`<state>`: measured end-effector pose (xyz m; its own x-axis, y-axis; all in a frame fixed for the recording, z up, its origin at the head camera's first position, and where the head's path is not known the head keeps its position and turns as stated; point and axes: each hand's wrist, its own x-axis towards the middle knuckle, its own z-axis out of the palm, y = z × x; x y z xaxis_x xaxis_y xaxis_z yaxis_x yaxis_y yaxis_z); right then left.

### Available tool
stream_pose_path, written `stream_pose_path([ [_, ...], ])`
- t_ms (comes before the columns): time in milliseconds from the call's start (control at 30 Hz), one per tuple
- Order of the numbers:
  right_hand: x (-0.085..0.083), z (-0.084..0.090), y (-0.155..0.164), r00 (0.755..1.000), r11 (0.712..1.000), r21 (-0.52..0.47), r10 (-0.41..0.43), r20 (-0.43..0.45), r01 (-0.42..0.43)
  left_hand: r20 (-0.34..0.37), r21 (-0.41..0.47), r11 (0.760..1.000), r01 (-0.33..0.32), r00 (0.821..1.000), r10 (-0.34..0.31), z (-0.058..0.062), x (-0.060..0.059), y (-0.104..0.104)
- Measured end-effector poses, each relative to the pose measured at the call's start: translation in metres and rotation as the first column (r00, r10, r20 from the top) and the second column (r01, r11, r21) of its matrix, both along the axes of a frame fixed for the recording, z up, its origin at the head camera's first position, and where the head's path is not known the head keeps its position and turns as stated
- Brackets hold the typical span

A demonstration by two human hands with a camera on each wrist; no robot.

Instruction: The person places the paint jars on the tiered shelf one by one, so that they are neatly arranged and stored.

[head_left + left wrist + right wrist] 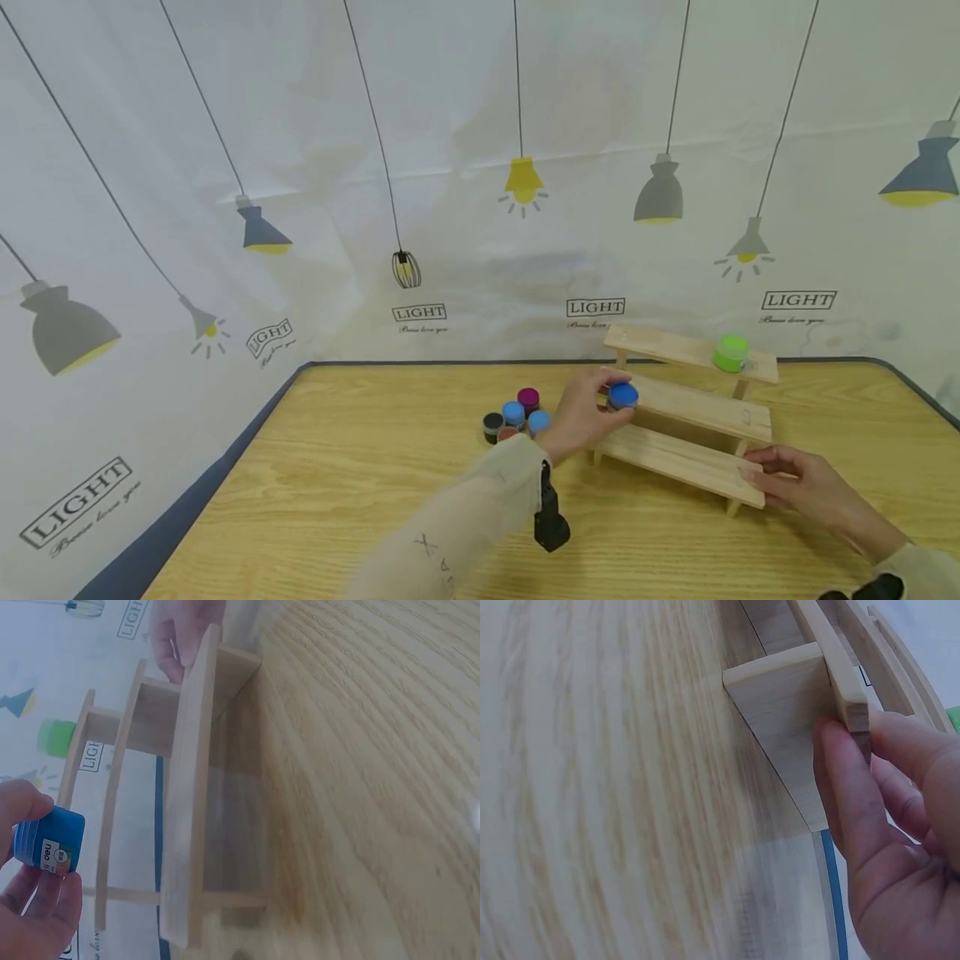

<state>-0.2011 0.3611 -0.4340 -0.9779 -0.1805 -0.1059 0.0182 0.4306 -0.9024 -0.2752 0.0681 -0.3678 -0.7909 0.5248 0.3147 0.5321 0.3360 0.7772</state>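
A small blue paint jar with a white label is pinched between the thumb and fingers of my left hand, in front of the middle step at the left end of a three-tiered wooden stand. The left wrist view shows the same blue jar beside the edges of the steps. My right hand grips the right end of the lowest step, its thumb on top and fingers beneath, as the right wrist view shows the step between them. A green jar sits on the top step, toward its right end.
Left of the stand, several jars are grouped on the wooden table: a black jar, a purple jar, light blue jars and a reddish-brown jar partly behind the left sleeve. A lamp-printed sheet stands behind the table.
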Motion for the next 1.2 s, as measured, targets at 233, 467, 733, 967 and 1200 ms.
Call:
stream_pose_path([
  [233,0.001,-0.001,-0.002,1.0,1.0,-0.016,0.008,0.011,-0.008,0.007,0.016,1.0,-0.022,1.0,0.022,-0.005,-0.001,0.021],
  [467,0.001,0.002,-0.002,1.0,1.0,-0.005,0.007,0.022,-0.007,0.0,0.027,0.998,-0.063,0.998,0.063,0.008,-0.007,0.035],
  [733,-0.001,0.007,-0.003,1.0,1.0,0.005,0.008,0.028,-0.008,-0.029,0.018,0.992,-0.122,0.992,0.123,0.02,-0.016,0.051],
  [967,0.0,0.003,-0.003,1.0,1.0,-0.004,0.002,0.01,-0.002,-0.003,0.04,0.99,-0.138,0.99,0.138,0.019,-0.021,0.06],
  [1200,0.0,0.002,-0.001,1.0,1.0,0.001,0.022,0.011,-0.022,-0.066,0.057,0.99,-0.128,0.989,0.132,0.02,-0.025,0.07],
])
